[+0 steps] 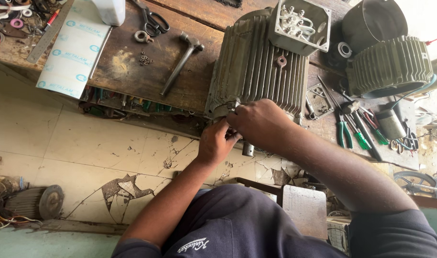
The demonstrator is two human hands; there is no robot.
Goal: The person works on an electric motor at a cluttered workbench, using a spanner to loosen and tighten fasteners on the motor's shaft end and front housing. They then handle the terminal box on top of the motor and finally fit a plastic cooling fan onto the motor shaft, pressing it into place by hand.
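— So where is the motor (256,67) sitting?

— On the wooden bench (132,71), its near end hanging right at the bench edge. Both hands meet at that end: the left hand (217,142) pinches something small against the housing from below, and the right hand (261,125) curls over it from above. What the fingers close on is hidden, so I cannot tell what they hold.

— How would you do this bit well?

— My judgement: keep the left hand steadying while the right works, and keep small parts over the bench, since the shaft (248,149) pokes out past the edge above the tiled floor (84,143).

— What's close to the motor?

— Its open terminal box (299,24) is on top. A hammer (182,62) and scissors (154,21) lie well left of the motor; pliers (343,134) and screwdrivers lie just right of it; a second finned housing (390,67) stands further right.

— Any room to move?

— Bare wood between the hammer and the motor. To the right it's crowded.
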